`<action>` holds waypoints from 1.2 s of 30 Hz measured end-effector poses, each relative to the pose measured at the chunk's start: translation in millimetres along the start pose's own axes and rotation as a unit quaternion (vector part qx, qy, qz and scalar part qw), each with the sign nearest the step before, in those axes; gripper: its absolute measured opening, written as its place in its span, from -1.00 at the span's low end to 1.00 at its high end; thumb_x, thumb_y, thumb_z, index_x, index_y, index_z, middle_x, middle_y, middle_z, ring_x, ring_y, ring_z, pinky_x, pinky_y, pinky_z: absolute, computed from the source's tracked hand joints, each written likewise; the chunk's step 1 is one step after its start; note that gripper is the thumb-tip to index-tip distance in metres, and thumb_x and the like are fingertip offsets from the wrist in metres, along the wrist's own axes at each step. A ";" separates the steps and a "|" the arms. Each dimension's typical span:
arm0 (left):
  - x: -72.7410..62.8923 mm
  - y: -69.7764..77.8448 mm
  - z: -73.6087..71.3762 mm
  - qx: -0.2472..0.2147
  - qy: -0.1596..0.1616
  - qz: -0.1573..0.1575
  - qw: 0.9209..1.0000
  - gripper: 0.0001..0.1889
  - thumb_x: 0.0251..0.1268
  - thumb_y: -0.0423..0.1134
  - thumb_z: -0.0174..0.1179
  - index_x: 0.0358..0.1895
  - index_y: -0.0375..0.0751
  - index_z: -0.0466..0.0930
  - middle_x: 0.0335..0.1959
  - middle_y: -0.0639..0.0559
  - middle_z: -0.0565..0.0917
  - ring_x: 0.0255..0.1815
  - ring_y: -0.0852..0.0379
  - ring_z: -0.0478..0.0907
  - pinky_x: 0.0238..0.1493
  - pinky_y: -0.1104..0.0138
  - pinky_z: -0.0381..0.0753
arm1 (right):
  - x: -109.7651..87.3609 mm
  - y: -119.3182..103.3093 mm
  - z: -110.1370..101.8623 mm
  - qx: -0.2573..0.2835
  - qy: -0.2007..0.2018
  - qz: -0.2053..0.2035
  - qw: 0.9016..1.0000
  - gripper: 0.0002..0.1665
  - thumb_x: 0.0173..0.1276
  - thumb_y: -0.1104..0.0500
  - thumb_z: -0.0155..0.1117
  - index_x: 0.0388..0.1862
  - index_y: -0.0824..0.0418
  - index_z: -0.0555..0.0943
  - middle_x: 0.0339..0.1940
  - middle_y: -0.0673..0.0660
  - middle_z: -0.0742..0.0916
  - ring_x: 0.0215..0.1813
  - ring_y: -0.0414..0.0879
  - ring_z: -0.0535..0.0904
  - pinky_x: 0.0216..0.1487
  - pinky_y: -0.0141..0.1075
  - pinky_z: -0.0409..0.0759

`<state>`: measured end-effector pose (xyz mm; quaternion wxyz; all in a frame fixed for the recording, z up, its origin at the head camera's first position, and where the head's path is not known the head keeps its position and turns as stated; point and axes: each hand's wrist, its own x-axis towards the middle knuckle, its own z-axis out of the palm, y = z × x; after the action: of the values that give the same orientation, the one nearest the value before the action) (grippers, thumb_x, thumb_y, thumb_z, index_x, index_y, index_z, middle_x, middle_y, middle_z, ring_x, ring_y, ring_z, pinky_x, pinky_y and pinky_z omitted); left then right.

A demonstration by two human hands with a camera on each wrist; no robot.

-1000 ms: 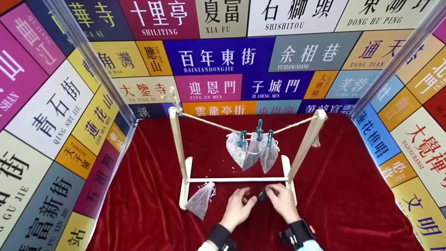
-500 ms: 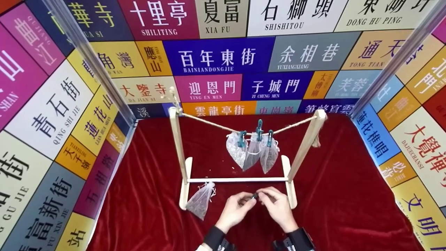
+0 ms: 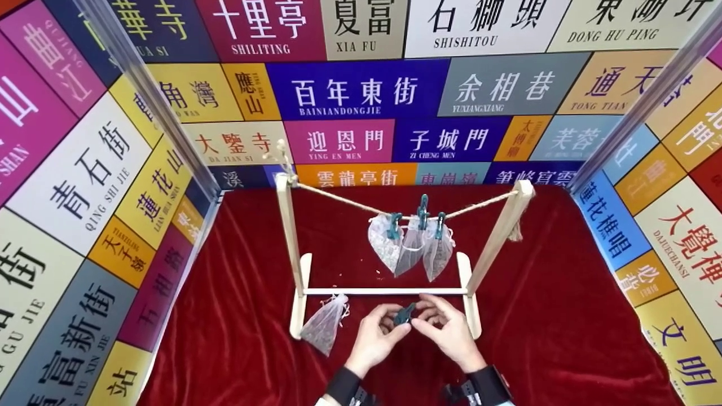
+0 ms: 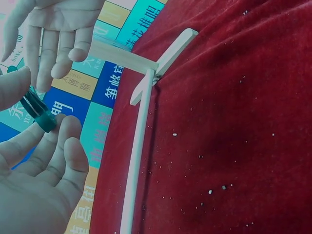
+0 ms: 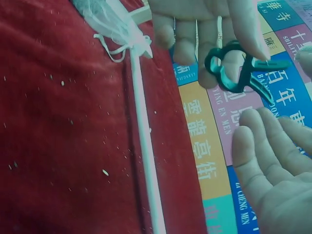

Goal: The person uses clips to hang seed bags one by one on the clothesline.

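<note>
In the head view my left hand [image 3: 371,342] pinches a dark green plastic clothespin [image 3: 404,314] between thumb and fingers, in front of the wooden rack. My right hand [image 3: 453,334] is close at its other side, fingers loosely bent and thumb tip near it. The right wrist view shows the clothespin [image 5: 236,73] side on, its two handles pointing toward my right hand [image 5: 273,165]. Three sheer white drawstring bags hang from the rope [image 3: 344,199], held by green clothespins [image 3: 423,211]. Another drawstring bag [image 3: 324,327] lies at the rack's left foot.
The wooden rack has two uprights [image 3: 496,242] and a low crossbar [image 3: 383,291] just beyond my hands. Small pale grains are scattered on the red cloth [image 4: 234,146]. Sign-printed walls [image 3: 355,93] enclose the back and sides.
My hands came together around the clothespin. It passed from my right hand to my left, and my right fingers have come off it. The bags stay in place.
</note>
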<state>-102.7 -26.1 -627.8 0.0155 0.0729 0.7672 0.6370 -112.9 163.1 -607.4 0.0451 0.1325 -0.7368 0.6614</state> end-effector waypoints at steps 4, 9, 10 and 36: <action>-0.8 1.2 -0.9 0.009 -0.001 0.008 1.000 -0.61 0.22 -0.21 0.47 0.10 -0.20 0.67 -0.20 -0.04 0.71 -0.31 0.26 0.59 -0.29 0.38 0.63 | 2.5 -7.2 0.5 -0.042 -0.019 -0.013 0.999 -0.45 0.08 0.57 0.48 0.11 0.52 0.64 -0.19 0.40 0.72 -0.30 0.01 0.69 -0.30 -0.45 0.61; -2.4 2.2 -1.5 0.008 -0.004 0.028 1.000 -0.61 0.22 -0.26 0.47 0.11 -0.21 0.67 -0.17 -0.07 0.73 -0.32 0.22 0.61 -0.32 0.39 0.63 | 3.9 -32.5 1.1 -0.065 -0.043 -0.035 0.996 -0.58 0.09 0.55 0.48 -0.01 0.54 0.67 -0.29 0.43 0.71 -0.32 -0.19 0.66 -0.33 -0.40 0.65; -2.6 2.3 -1.6 0.008 -0.005 0.030 1.000 -0.61 0.22 -0.27 0.47 0.11 -0.22 0.67 -0.17 -0.08 0.73 -0.32 0.22 0.61 -0.32 0.39 0.63 | 4.3 -36.1 0.7 -0.065 -0.047 -0.035 0.996 -0.58 0.09 0.54 0.49 -0.02 0.52 0.67 -0.30 0.42 0.72 -0.32 -0.23 0.66 -0.33 -0.39 0.65; 11.0 -27.2 -72.6 0.382 0.214 0.019 0.899 -0.49 0.16 -0.28 0.45 0.17 -0.43 0.61 -0.05 -0.29 0.61 -0.08 -0.24 0.65 -0.17 -0.03 0.72 | 10.8 1.9 -6.3 -0.181 0.074 -0.134 0.972 -0.73 -0.03 0.52 0.57 -0.28 0.39 0.80 -0.39 0.16 0.80 -0.38 -0.28 0.67 -0.35 -0.55 0.61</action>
<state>-124.6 -100.3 -640.0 -0.1901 -0.0501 0.9351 0.2949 -124.4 168.0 -605.9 0.2103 0.1703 -0.8145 0.5132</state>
